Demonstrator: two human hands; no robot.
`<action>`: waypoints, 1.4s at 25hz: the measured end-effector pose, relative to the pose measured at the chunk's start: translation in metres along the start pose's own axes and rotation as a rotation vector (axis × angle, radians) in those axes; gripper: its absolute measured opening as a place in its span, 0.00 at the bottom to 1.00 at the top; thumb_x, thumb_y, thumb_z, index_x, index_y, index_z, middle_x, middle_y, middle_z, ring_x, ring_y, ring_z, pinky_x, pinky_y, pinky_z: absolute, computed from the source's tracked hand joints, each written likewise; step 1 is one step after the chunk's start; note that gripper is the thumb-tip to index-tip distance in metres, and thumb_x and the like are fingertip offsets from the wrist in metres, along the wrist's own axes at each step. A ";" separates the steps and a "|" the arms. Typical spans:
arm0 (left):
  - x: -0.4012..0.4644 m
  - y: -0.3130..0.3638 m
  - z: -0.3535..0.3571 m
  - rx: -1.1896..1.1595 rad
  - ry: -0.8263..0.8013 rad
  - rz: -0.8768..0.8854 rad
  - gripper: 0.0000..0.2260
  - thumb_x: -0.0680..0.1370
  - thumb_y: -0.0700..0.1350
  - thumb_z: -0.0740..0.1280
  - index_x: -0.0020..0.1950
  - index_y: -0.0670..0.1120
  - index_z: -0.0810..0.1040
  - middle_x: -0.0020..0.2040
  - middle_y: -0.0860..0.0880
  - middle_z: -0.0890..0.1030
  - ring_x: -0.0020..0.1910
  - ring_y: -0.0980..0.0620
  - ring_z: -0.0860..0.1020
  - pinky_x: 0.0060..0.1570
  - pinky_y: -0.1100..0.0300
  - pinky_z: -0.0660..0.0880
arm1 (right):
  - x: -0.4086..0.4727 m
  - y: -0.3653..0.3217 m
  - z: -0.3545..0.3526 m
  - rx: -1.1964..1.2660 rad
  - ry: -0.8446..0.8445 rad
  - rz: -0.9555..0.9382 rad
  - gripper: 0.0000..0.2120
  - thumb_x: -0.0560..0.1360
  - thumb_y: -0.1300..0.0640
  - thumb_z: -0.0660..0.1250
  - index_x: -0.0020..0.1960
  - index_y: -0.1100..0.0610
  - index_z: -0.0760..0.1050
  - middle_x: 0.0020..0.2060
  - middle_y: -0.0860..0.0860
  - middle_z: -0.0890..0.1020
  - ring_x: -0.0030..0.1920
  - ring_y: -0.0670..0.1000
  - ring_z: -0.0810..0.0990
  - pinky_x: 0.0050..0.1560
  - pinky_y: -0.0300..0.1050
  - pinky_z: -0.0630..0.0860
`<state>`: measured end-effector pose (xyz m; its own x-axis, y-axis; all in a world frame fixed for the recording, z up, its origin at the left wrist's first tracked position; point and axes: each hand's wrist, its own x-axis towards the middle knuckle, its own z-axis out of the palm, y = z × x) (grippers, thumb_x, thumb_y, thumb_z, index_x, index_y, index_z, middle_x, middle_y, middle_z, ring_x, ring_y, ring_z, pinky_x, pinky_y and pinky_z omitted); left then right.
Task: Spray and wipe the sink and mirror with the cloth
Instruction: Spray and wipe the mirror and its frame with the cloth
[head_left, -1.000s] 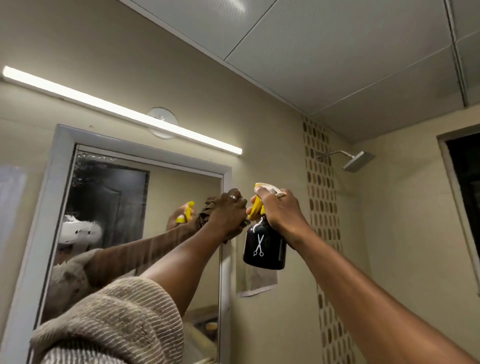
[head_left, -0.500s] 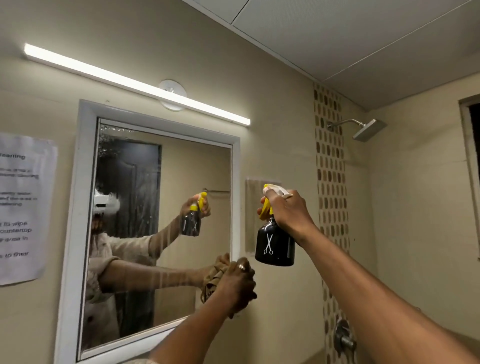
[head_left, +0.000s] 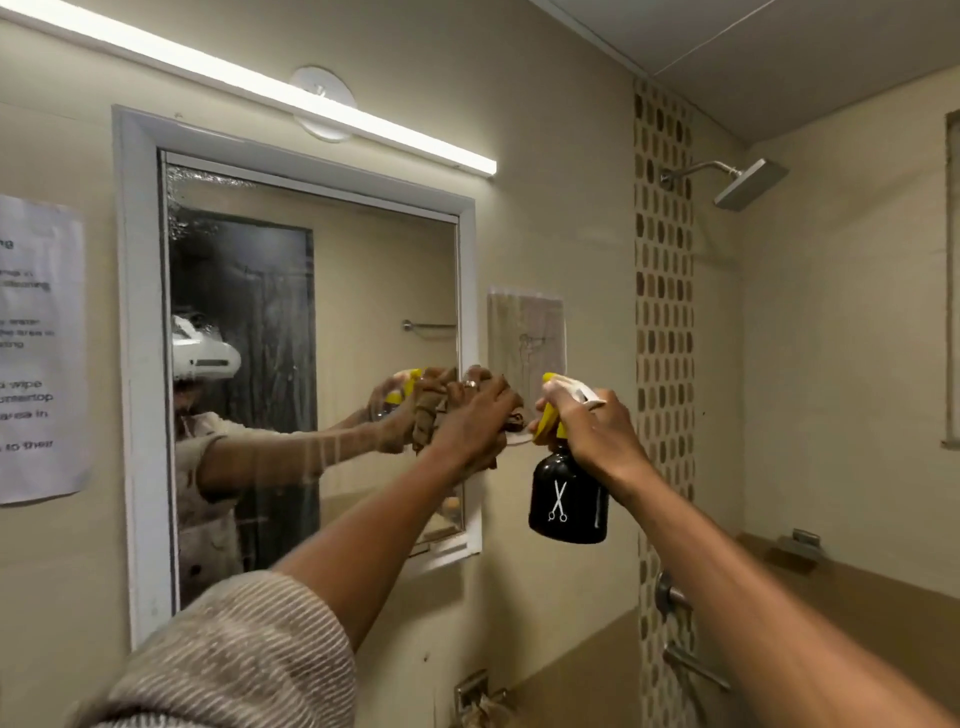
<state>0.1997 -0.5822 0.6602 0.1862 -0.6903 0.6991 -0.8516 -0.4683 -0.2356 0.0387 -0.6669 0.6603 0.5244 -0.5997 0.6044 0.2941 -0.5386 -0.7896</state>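
Observation:
A white-framed mirror (head_left: 384, 270) hangs on the beige wall, streaked and foggy on its left part. My left hand (head_left: 475, 415) presses a brown cloth (head_left: 511, 418) against the mirror's right edge, about mid-height. My right hand (head_left: 592, 426) holds a black spray bottle (head_left: 569, 501) with a yellow trigger and a white scissors mark, upright, just right of the mirror frame. The sink is out of view.
A long light bar (head_left: 291, 98) glows above the mirror. Paper notices hang left (head_left: 39, 348) and right (head_left: 527, 332) of it. A mosaic tile strip (head_left: 665, 312), a shower head (head_left: 743, 184) and wall taps (head_left: 670, 595) stand to the right.
My left hand with the cloth has gone from the mirror's top right down to its lower right and back up to mid-height. The view has tilted down and left. The bottle stays raised.

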 end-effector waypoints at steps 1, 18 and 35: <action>0.000 -0.002 0.006 0.130 -0.067 0.033 0.18 0.74 0.40 0.64 0.64 0.46 0.73 0.67 0.45 0.70 0.69 0.40 0.65 0.61 0.45 0.69 | -0.002 0.004 0.001 -0.036 -0.055 -0.008 0.19 0.80 0.50 0.66 0.41 0.63 0.85 0.36 0.61 0.89 0.44 0.60 0.89 0.52 0.57 0.83; -0.132 -0.003 0.071 0.590 -0.440 0.500 0.16 0.81 0.49 0.61 0.65 0.45 0.76 0.72 0.45 0.69 0.76 0.43 0.59 0.73 0.45 0.58 | -0.090 0.084 0.030 -0.190 -0.178 0.131 0.19 0.80 0.48 0.64 0.42 0.60 0.83 0.34 0.53 0.88 0.37 0.53 0.86 0.38 0.45 0.80; -0.309 -0.098 -0.049 0.551 -0.534 0.361 0.13 0.68 0.52 0.64 0.49 0.51 0.81 0.58 0.49 0.77 0.62 0.43 0.75 0.66 0.43 0.71 | -0.189 0.067 0.131 -0.095 -0.514 0.086 0.21 0.81 0.44 0.63 0.42 0.58 0.83 0.35 0.56 0.89 0.35 0.50 0.87 0.34 0.37 0.78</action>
<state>0.2014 -0.2959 0.5009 0.2731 -0.9520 0.1381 -0.5681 -0.2755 -0.7755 0.0640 -0.5123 0.4789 0.8745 -0.2898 0.3890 0.1712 -0.5659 -0.8065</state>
